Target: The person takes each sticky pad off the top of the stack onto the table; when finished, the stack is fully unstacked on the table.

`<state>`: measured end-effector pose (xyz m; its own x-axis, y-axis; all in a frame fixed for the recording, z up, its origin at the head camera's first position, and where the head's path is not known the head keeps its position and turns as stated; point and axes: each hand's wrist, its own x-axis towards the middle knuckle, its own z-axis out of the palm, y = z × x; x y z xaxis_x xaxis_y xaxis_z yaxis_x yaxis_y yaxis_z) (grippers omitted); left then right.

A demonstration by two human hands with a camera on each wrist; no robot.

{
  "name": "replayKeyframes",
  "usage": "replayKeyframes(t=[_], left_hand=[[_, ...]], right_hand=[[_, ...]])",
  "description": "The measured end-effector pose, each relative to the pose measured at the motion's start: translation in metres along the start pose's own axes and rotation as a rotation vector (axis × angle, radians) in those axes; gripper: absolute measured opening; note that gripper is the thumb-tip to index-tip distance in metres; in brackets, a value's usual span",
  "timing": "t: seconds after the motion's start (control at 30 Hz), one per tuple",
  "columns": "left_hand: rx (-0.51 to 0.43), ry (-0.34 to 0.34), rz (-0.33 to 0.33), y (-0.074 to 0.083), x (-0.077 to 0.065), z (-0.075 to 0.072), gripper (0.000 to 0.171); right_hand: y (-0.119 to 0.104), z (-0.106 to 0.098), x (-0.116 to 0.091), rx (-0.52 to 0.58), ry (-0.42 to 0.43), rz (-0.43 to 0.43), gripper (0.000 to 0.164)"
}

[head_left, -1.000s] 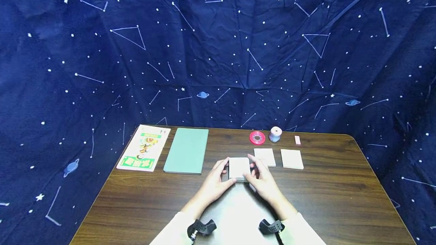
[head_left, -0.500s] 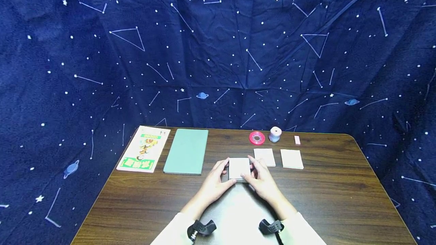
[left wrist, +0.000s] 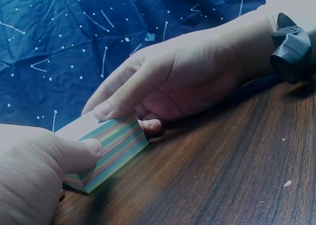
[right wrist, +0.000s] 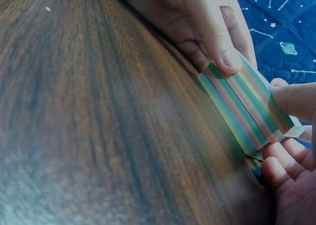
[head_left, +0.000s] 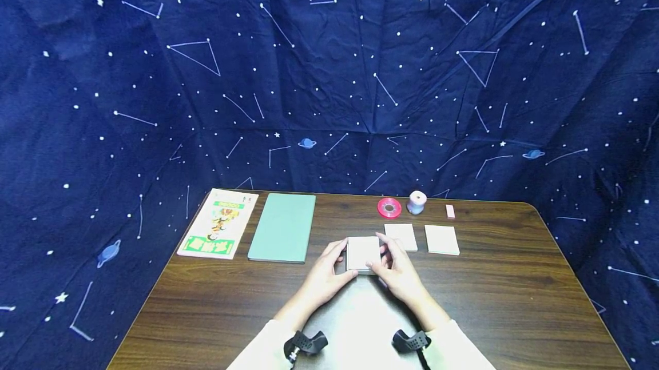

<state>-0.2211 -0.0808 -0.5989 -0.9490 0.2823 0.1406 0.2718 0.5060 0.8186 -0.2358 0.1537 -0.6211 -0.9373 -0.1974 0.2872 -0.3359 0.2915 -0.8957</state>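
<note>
A thick square block of note paper (head_left: 362,253) lies on the table, its top pale. Coloured stripes run along the sides of the block (left wrist: 112,146) in the left wrist view, with a thin seam across them. My left hand (head_left: 323,278) grips its left side, thumb at the near corner. On the right side my right hand (head_left: 403,281) holds it, thumb over the near edge and fingers against the far side. In the right wrist view a pale paper corner (right wrist: 295,131) juts out by the right fingers (right wrist: 284,158).
Two pale notepads (head_left: 401,237) (head_left: 441,239) lie to the right. Behind them are a red tape roll (head_left: 389,207), a white spool (head_left: 416,202) and a small pink block (head_left: 450,211). A green notebook (head_left: 282,227) and a printed booklet (head_left: 218,224) lie left.
Both hands keep nearly the same place round the block. Its top sits very slightly farther right than before.
</note>
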Motion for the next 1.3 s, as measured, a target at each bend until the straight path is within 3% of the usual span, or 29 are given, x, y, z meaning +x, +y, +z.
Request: replayKeyframes(t=[0.37,0.6,0.77,1.03,1.17,1.3], left_hand=[[-0.009,0.000,0.023,-0.001,0.003,-0.003,0.082],[-0.007,0.008,0.022,-0.001,0.004,-0.005,0.081],[-0.012,0.004,0.012,-0.003,0.000,-0.004,0.080],[-0.030,0.003,0.021,-0.005,-0.001,-0.002,0.075],[-0.036,0.004,0.016,-0.006,0.002,-0.001,0.076],[-0.011,-0.003,0.004,-0.006,0.001,0.000,0.078]], right_hand=[[-0.003,0.001,0.004,0.096,0.016,-0.002,0.076],[-0.007,0.001,0.008,0.189,0.038,-0.077,0.069],[-0.012,0.003,0.009,0.154,0.083,-0.150,0.057],[-0.034,-0.001,0.007,0.050,0.071,-0.294,0.045],[-0.038,-0.010,0.007,-0.006,0.123,-0.315,0.044],[-0.033,-0.022,0.005,0.020,0.180,-0.300,0.042]])
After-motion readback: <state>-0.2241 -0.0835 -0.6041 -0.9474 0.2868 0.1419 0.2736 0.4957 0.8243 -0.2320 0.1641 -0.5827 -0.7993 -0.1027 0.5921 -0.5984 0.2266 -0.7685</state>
